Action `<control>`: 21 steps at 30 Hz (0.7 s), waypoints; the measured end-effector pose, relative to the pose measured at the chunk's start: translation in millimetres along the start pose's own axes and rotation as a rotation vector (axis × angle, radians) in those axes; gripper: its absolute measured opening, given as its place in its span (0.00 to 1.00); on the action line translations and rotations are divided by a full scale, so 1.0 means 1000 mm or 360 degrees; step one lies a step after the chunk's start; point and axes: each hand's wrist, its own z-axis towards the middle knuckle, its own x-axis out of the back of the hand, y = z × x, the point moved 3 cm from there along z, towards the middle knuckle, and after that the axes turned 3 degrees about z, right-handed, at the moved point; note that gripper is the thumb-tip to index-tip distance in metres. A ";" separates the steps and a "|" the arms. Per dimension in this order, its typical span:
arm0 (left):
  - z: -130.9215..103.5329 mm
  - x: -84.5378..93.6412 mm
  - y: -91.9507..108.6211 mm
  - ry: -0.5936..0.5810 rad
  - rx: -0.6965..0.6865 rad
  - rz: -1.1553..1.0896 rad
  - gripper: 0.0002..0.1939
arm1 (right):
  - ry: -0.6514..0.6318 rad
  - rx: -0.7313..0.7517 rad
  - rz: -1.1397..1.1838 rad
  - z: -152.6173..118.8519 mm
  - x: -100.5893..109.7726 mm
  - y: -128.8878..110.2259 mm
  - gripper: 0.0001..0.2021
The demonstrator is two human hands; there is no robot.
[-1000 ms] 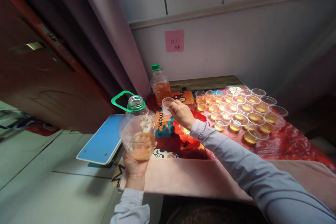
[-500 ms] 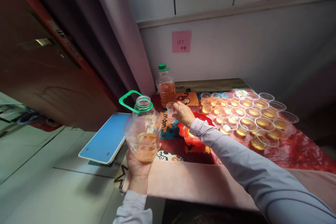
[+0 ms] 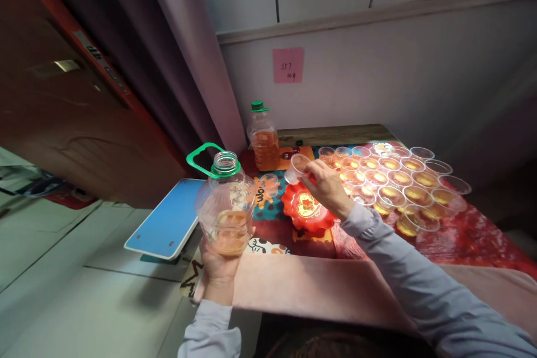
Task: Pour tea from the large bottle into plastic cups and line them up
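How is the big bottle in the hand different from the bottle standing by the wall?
The held bottle has no cap on; the far bottle wears a green cap. The held one is in the left hand; the far one stands on the table. Both hold amber liquid.

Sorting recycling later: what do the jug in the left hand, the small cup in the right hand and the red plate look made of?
Jug: clear plastic, probably; see-through walls show amber liquid, green plastic collar and handle.
Small cup: thin clear plastic, glossy, empty.
Red plate: shiny red with a gold print; plastic or glazed ceramic, hard to tell.
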 end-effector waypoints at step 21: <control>0.001 -0.008 0.000 0.0122 0.0042 -0.0202 0.28 | -0.0110 -0.0145 0.0193 -0.085 0.027 -0.003 0.17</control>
